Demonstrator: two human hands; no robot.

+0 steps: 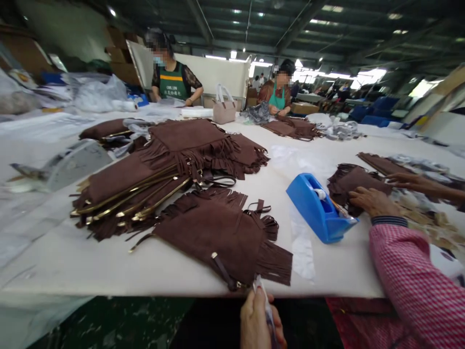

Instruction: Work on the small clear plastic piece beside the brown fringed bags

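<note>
At the near table edge, my left hand is closed round a thin pale strip-like thing with a narrow tip pointing up; its kind cannot be made out. The tip meets the lower edge of a brown fringed bag lying flat on the table. That bag has a short strap with a gold clasp, and dark cord loops at its right. My right hand is out of view. Behind and left of this bag lies a pile of similar brown bags with gold zips and fringes.
A blue tape dispenser stands right of the bag. Beyond it a co-worker's hand, in a pink checked sleeve, rests on brown material. Two people work across the white table near a beige handbag.
</note>
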